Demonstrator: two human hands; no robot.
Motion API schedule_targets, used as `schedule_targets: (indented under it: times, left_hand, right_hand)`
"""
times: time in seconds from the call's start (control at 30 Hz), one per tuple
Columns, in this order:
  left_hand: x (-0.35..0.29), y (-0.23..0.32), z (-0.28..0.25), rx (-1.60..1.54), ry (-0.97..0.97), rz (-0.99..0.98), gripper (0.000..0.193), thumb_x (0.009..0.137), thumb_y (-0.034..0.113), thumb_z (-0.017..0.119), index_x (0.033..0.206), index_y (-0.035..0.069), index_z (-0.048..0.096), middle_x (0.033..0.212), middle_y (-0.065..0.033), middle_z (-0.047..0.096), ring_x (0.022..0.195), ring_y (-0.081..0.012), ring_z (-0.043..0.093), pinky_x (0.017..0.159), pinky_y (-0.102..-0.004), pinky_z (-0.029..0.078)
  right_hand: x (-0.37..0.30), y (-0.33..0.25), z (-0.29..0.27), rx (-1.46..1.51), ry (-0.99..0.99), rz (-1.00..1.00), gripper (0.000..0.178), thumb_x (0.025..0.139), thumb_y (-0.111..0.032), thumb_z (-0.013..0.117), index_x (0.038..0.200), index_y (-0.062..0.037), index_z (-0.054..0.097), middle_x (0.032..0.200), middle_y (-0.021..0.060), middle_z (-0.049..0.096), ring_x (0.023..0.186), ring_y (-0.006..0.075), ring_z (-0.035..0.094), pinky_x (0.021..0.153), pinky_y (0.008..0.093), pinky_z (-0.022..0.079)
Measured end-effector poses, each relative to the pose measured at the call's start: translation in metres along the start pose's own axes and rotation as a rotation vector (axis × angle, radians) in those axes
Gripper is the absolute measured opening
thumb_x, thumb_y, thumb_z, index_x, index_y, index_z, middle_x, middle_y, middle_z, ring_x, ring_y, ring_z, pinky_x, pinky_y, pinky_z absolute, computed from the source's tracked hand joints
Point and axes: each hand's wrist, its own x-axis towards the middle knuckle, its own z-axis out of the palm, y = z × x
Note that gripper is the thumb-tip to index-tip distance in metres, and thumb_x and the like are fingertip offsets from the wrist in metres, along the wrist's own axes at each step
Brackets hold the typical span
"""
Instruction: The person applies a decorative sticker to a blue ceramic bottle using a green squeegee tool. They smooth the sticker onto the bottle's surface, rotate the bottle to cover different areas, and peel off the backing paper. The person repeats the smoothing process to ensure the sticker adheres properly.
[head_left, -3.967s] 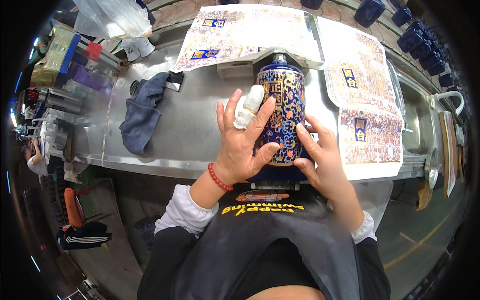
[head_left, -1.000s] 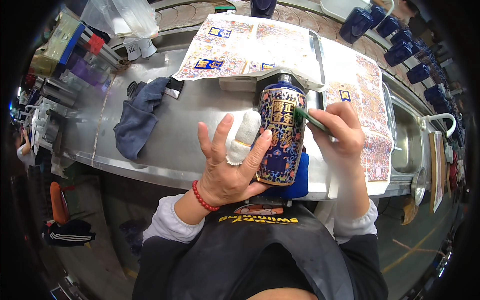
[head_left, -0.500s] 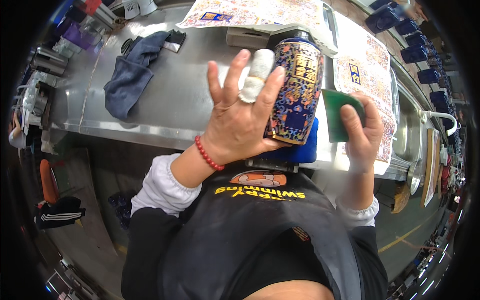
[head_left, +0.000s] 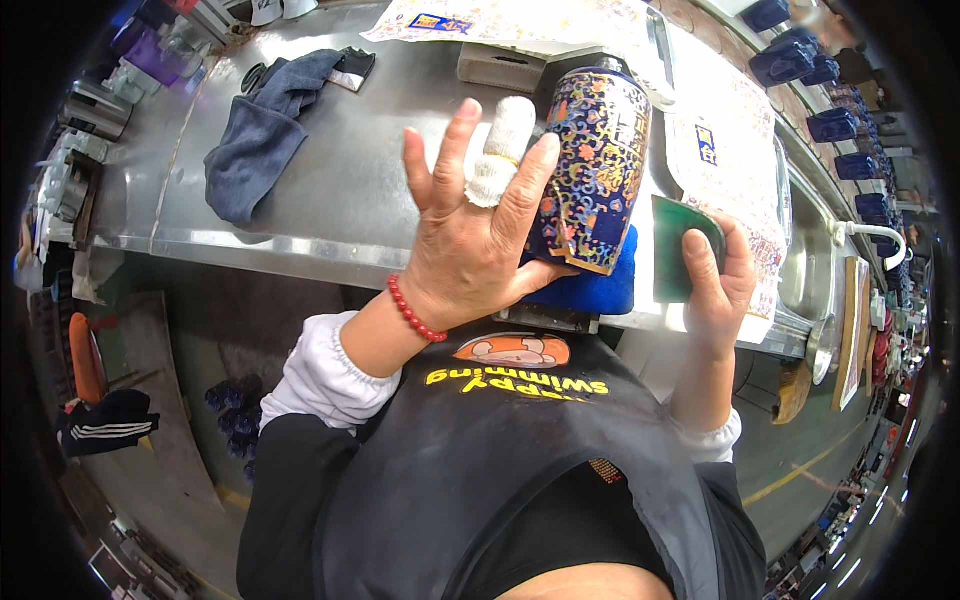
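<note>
A dark blue bottle [head_left: 592,170] with a colourful floral and gold pattern leans over a blue padded cloth rest [head_left: 600,285]. My left hand [head_left: 468,225] steadies it with thumb at its base and forefinger along its left side. The other fingers are spread, and one wears a white finger wrap [head_left: 500,150] with a band round it. To the right of the bottle, apart from it, my right hand [head_left: 722,270] pinches a flat green scraper [head_left: 675,250] between thumb and fingers.
Patterned printed sheets [head_left: 715,150] lie behind and right of the bottle. A grey-blue cloth [head_left: 255,150] rests on the metal table [head_left: 350,190] at left. A sink [head_left: 812,265] with a white tap [head_left: 880,232] stands at right, and several blue bottles [head_left: 832,125] line the far right.
The bottle has turned about its length, so its lettered panel now faces right and more floral pattern shows. My right hand with the green scraper has dropped slightly.
</note>
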Motion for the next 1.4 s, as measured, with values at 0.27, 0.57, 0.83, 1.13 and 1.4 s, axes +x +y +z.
schedule_targets:
  times: [0.27,0.57,0.83,1.13,1.4]
  left_hand:
    - [-0.046,0.01,0.003,-0.067,-0.016,0.026,0.051,0.09,0.055,0.065,0.133,0.027,0.069,0.144,-0.015,0.052,0.141,-0.0343,0.031,0.122,-0.0621,-0.004]
    - [-0.054,-0.009,-0.005,0.01,-0.02,0.076,0.042,0.088,0.05,0.068,0.125,0.031,0.074,0.149,-0.0131,0.046,0.144,-0.0335,0.028,0.123,-0.061,-0.003]
    - [-0.047,-0.011,-0.005,-0.086,-0.081,0.041,0.045,0.093,0.052,0.062,0.13,0.031,0.071,0.147,-0.0092,0.049,0.142,-0.0328,0.03,0.123,-0.0622,-0.002]
    - [-0.034,-0.018,-0.01,-0.194,-0.1,-0.084,0.068,0.093,0.066,0.056,0.135,0.014,0.067,0.14,-0.0213,0.059,0.143,-0.0427,0.03,0.122,-0.0576,0.004]
    - [-0.033,-0.016,-0.006,-0.107,-0.088,-0.052,0.072,0.096,0.071,0.044,0.136,0.015,0.067,0.141,-0.0189,0.056,0.143,-0.0385,0.028,0.122,-0.0589,0.0]
  right_hand:
    - [-0.003,0.0,0.007,0.009,0.023,0.031,0.024,0.099,-0.012,0.069,0.118,0.0012,0.063,0.102,0.0034,0.067,0.091,0.0087,0.06,0.083,0.0228,0.049]
    - [-0.001,0.001,0.008,-0.118,-0.031,-0.014,0.025,0.098,-0.013,0.07,0.117,0.0018,0.064,0.101,0.0046,0.068,0.091,0.0098,0.06,0.083,0.0236,0.049]
    - [0.002,-0.004,0.014,-0.191,-0.022,-0.048,0.026,0.098,-0.013,0.07,0.118,0.002,0.064,0.098,0.0055,0.069,0.088,0.0104,0.061,0.08,0.0239,0.049]
    - [0.014,-0.011,0.026,-0.211,-0.12,-0.212,0.033,0.1,0.005,0.054,0.133,0.0039,0.059,0.137,0.0206,0.061,0.116,0.0213,0.064,0.086,0.0295,0.057]
    - [0.015,-0.004,0.029,-0.441,-0.174,-0.293,0.045,0.095,0.014,0.052,0.137,0.0008,0.059,0.146,0.022,0.055,0.127,0.0283,0.06,0.093,0.0318,0.054]
